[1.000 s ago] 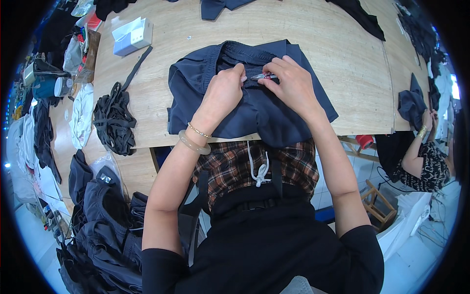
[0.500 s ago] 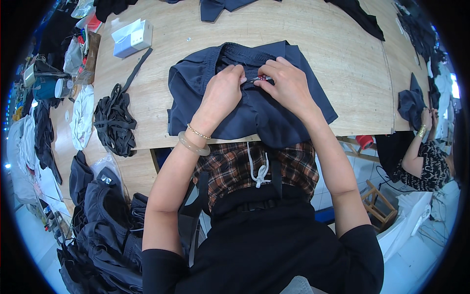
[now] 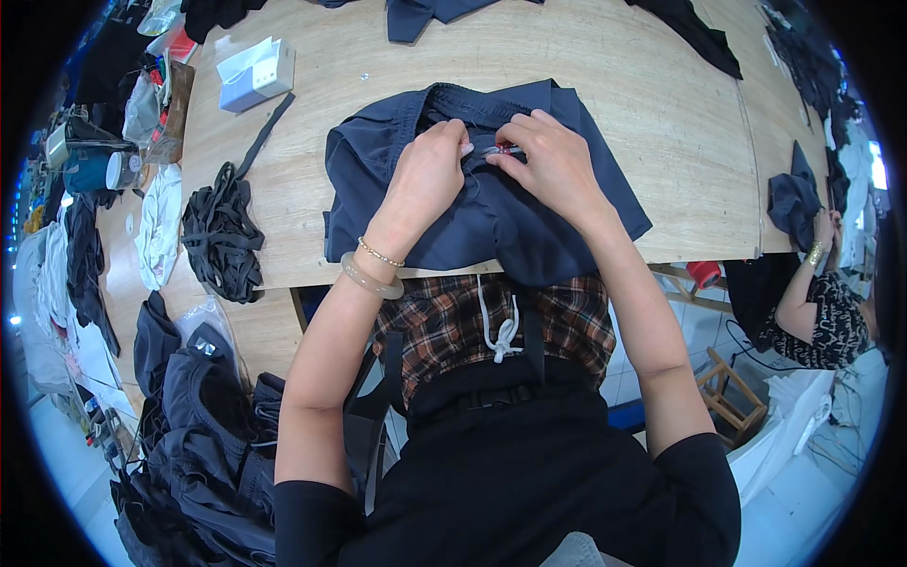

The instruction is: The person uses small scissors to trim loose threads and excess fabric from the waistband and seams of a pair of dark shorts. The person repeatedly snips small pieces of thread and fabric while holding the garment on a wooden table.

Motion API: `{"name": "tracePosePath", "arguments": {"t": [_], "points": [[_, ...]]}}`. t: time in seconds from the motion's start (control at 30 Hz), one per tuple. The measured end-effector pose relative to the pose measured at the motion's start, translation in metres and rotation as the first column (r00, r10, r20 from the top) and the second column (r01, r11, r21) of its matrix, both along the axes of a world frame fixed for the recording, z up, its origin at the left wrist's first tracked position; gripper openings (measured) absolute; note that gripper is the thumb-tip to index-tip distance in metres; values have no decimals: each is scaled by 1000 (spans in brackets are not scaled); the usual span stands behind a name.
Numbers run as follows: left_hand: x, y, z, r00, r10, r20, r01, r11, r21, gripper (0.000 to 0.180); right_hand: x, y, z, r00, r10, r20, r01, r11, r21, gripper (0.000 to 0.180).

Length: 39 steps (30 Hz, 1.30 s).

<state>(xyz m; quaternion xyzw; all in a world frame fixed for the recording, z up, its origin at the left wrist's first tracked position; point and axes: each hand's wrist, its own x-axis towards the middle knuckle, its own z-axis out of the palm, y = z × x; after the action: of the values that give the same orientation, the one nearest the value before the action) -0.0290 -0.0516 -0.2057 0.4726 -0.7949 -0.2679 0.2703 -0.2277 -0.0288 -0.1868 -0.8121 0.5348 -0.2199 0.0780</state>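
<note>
Filling much of view, wooden table [image 3: 661, 132]. Dark-blue garment [image 3: 548, 236] at its near edge, gathered waistband [image 3: 477, 101] on far side. Work beside waistband seems under way, unfinished; remainder cannot be told. Left hand [image 3: 428, 172] pinching at garment, cloth or thread unclear. Right hand [image 3: 551, 159] gripping small red-handled snips [image 3: 505, 148].

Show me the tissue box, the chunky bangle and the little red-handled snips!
Tissue box [image 3: 261, 86]: head view, side wall.
Chunky bangle [image 3: 370, 282]: head view, middle of its band.
Red-handled snips [image 3: 505, 147]: head view, red handle.
</note>
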Motion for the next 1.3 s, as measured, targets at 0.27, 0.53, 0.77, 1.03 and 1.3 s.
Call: {"name": "tracePosePath", "arguments": {"t": [0.27,0.53,0.77,1.03,1.3], "points": [[-1,0,2,1000,14,7,-14,999,29,8,-7,0,0,1000,-21,14,20,999,40,26],[0,0,-2,1000,9,5,-9,1000,-11,9,-1,0,1,1000,-15,21,13,996,88,25],[-5,15,6,987,148,-68,-152,986,-68,9,-14,-1,8,921,-176,346,134,981,141,25],[-49,129,49,552,-547,-629,831,306,464,14,-27,-2,2,442,-496,747,-10,830,557,22],[-12,48,-7,983,173,58,-168,982,-90,28,-29,-5,-6,479,-446,756,-51,846,531,23]]}}
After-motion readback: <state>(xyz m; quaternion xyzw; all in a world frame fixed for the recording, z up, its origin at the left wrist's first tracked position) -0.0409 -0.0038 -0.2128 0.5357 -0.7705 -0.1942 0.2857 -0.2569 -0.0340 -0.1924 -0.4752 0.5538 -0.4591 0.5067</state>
